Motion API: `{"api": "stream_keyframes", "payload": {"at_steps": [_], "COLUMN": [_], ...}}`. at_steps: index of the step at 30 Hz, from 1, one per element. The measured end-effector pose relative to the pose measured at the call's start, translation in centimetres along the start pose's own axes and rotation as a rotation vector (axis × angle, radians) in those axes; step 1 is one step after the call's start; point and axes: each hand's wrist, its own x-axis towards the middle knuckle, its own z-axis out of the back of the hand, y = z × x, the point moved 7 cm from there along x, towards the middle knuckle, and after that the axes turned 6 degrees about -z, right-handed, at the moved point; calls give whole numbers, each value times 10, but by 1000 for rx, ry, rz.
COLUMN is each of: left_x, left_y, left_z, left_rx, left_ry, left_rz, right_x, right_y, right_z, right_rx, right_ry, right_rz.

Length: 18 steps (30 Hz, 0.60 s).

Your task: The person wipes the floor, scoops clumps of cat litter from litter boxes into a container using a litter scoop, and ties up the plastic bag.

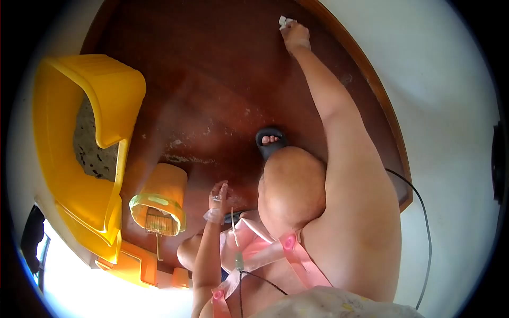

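At the top of the view, my right hand (296, 38) reaches far out over the dark reddish-brown floor. Its fingers are closed round a small folded white tissue (285, 21) near the raised wooden edge. My left hand (219, 195) is low beside my bent leg, in a clear plastic glove (213, 214), its fingers stretched out and nothing visible in them. Left of that hand stands an orange bin (167, 180) with a pale green liner at its mouth. A wire scoop (159, 220) rests at the bin's opening, its thin handle sticking out.
A big yellow litter box (119, 90) with grey litter (93, 140) and dark bits stands at the left. Lower down is an orange tray (130, 265). Pale smears (183, 159) mark the floor near my black sandal (271, 151). A black cable (427, 228) hangs at the right.
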Motion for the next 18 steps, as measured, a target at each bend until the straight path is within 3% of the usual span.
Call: {"api": "stream_keyframes", "payload": {"at_steps": [2,5,8,11,15,18], "left_x": [2,-6,-11,-13,-9,-18], "left_y": [-2,-6,15,39,57,24], "left_z": [-2,7,9,15,13,0], "left_rx": [17,-5,-79,-77,-79,-166], "left_ry": [-4,-9,-18,-75,-55,-40], "left_rz": [-29,-5,21,48,78,149], "right_x": [5,18,60,53,15,12], "right_y": [-13,1,19,30,45,28], "right_z": [-4,11,12,8,3,-13], "right_rx": [-86,-26,-125,56,-110,-250], "right_ry": [-75,-167,-5,30,85,63], "right_rz": [66,1,-138,-216,1,319]}}
